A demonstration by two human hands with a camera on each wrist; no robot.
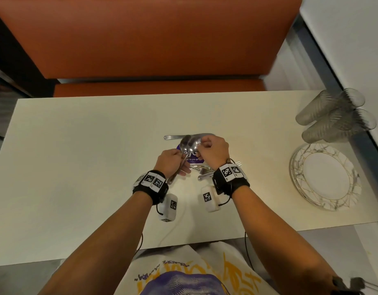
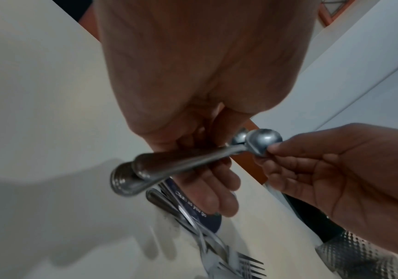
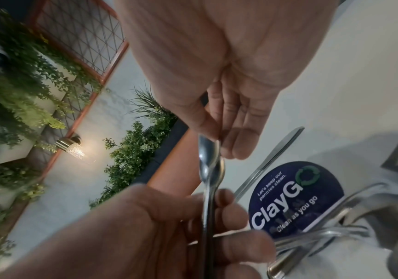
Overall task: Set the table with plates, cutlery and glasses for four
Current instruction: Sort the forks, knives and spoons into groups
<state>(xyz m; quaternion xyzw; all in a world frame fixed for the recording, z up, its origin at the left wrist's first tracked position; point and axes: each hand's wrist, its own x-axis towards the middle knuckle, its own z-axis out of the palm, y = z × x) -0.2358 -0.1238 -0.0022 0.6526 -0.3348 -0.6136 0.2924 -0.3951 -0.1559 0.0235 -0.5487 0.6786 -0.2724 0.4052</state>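
Over the middle of the white table [image 1: 77,156], my left hand [image 1: 179,165] grips the handles of two steel spoons [image 1: 191,144]. My right hand [image 1: 203,145] pinches the bowl of one spoon [image 2: 263,140] between thumb and fingertips. The handles [image 2: 169,168] stick out below my left palm. A knife [image 1: 175,137] lies on the table just beyond the hands. Several forks [image 1: 205,171] lie crossed under my right wrist, beside a round purple sticker [image 3: 296,198]. A stack of plates [image 1: 324,177] and a cluster of clear glasses [image 1: 332,116] stand at the table's right end.
An orange bench seat [image 1: 151,39] runs along the far side of the table. A white wall [image 1: 354,39] borders the table on the right, close to the glasses. Two small white sensor boxes [image 1: 168,206] hang from my wrist straps near the table's front.
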